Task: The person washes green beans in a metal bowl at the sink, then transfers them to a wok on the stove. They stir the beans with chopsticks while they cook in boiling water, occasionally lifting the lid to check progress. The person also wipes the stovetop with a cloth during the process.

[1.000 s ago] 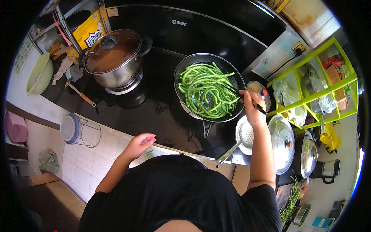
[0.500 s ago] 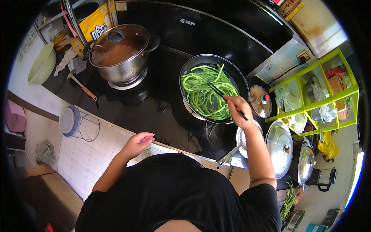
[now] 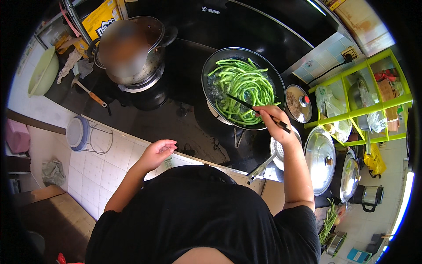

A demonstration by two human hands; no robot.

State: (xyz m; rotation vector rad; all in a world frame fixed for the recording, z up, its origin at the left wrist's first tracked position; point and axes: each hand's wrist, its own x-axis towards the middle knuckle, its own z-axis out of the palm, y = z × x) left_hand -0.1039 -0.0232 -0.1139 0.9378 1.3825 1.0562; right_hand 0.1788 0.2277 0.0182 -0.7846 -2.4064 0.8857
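White tiles were near the shiny black worktop. The right hand pinched chopsticks; the left hand curled loosely, half spread.

Worn gear: black short-sleeved top.
From where I stand, I note matte, uniformly dark fabric with soft creases; curved neckline; left sleeve and right sleeve both short, leaving left forearm, right forearm, left hand and right hand bare.
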